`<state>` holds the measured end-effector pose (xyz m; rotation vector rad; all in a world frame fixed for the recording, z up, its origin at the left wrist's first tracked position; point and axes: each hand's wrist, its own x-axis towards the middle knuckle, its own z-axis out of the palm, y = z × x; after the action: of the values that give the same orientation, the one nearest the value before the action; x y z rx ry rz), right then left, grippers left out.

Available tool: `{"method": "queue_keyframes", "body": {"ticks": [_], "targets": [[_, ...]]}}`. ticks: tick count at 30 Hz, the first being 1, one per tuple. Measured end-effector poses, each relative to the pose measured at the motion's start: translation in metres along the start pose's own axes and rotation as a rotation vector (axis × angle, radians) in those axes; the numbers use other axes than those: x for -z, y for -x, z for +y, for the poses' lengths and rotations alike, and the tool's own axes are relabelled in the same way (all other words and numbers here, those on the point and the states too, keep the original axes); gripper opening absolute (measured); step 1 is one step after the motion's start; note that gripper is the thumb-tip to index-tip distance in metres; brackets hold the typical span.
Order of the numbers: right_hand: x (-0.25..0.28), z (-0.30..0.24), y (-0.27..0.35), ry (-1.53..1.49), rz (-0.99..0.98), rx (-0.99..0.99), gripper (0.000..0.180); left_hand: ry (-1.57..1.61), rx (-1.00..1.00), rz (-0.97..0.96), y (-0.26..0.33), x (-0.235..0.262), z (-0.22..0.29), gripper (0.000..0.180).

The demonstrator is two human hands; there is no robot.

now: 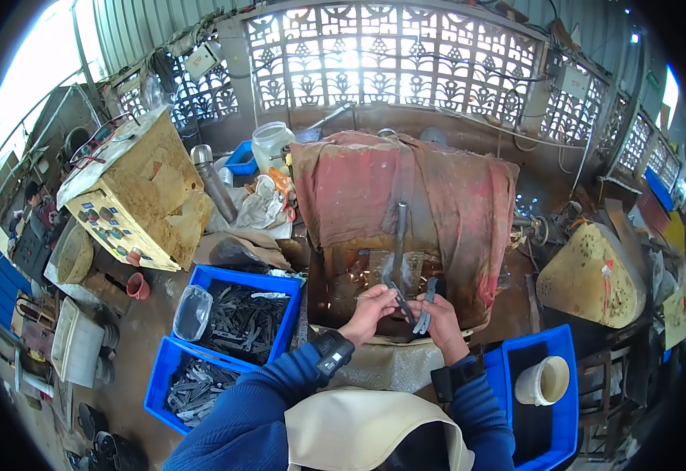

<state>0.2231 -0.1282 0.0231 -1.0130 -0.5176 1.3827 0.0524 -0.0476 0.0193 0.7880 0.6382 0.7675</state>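
Both hands meet at the near edge of a machine draped in a stained red cloth (pixel 406 188). The left hand (pixel 370 308) is closed around the end of a thin dark metal strip (pixel 400 302), which slants toward the other hand. The right hand (pixel 439 318) grips a second flat metal piece (pixel 428 302) that stands nearly upright just beside the first; whether the 2 pieces touch cannot be told. Just beyond the fingers, an upright metal bar (pixel 399 235) rises in front of the cloth, with bright specks at its foot.

To the left of the person sit 2 blue crates: the farther crate (pixel 276 284) holds a pile of dark metal strips and a clear plastic container (pixel 192 312) at its left edge, and the nearer crate (pixel 158 392) holds more grey pieces. On the right, a third blue crate (pixel 563 345) carries a cream plastic cup (pixel 543 381). Farther left, a worn yellow box (pixel 151 200) leans at a tilt, with a grey metal pipe (pixel 213 184) beside it. A tan perforated cover (pixel 590 275) lies to the right of the machine.
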Motion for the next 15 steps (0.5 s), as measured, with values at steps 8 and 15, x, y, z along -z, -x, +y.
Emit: {"method": "queue_keyframes", "body": {"ticks": [8, 15], "targets": [[-0.014, 0.008, -0.009, 0.131, -0.067, -0.069, 0.019, -0.107, -0.068, -0.204, -0.004, -0.001, -0.006, 0.012], [-0.005, 0.008, -0.008, 0.159, -0.104, -0.062, 0.016, -0.386, -0.224, -0.158, -0.005, -0.006, -0.015, 0.012]]}}
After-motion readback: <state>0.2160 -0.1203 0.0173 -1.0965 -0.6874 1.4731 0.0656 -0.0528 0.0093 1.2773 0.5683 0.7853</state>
